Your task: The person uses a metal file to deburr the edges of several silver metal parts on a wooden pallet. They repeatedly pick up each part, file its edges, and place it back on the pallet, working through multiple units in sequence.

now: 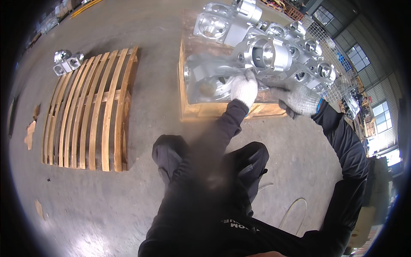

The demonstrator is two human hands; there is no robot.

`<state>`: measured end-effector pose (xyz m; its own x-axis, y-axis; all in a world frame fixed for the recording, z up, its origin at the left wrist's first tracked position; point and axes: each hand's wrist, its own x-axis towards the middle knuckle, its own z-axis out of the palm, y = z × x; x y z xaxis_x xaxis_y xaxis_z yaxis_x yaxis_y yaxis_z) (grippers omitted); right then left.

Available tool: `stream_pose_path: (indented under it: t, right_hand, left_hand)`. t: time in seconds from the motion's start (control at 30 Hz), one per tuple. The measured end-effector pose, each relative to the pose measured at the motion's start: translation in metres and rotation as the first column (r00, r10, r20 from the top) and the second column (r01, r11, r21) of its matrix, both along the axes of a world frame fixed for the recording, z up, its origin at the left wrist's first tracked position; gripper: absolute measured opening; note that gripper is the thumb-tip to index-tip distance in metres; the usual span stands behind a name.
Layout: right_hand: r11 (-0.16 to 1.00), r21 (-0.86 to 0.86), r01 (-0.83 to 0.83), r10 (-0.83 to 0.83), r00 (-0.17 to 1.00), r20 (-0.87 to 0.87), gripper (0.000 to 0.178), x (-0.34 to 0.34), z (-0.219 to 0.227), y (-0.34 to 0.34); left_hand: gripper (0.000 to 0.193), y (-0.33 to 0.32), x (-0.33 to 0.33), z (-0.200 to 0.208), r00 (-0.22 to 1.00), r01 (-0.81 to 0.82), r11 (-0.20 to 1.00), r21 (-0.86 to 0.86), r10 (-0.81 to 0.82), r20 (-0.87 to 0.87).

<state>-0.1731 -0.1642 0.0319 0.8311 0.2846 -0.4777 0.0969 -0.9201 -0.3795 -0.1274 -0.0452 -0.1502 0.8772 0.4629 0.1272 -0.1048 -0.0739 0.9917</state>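
Observation:
My left hand (244,90), in a white knit glove, is closed at the near side of a pile of silver machined metal housings. Its fingers pinch clear plastic film (216,72), which stretches to the left over a housing lying low in the wooden crate (203,110). Just above these fingers is a large housing with a round bore (267,53). My right hand (299,97), in a greyer glove, is to the right of the left one, over the crate's near edge. Its fingers are curled; something dark shows near their tips, too blurred to name.
A slatted wooden pallet (87,111) lies on the concrete floor to the left, with another silver housing (67,62) by its far corner. Behind the pile stands wire mesh (314,32). A thin strap (295,210) curls on the floor at lower right.

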Motion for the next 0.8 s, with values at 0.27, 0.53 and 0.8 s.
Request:
stream_pose_path:
  t: [0.27,0.53,0.8]
  right_hand:
    - [0.999,-0.032,0.024,-0.024,1.000,0.008,0.053,0.004,-0.008,-0.010]
    - [0.993,-0.065,-0.101,0.112,0.977,0.182,0.050,0.000,-0.007,-0.006]
    - [0.892,-0.235,-0.386,0.430,0.562,0.707,0.028,-0.005,-0.009,0.022]
  left_hand:
    - [0.062,0.003,-0.002,0.011,0.997,0.075,0.992,0.106,-0.075,-0.001]
    - [0.067,0.004,0.005,0.016,0.992,0.106,0.990,0.090,-0.100,-0.077]
    - [0.074,0.010,0.006,-0.010,0.981,-0.041,0.967,-0.253,0.087,0.175]
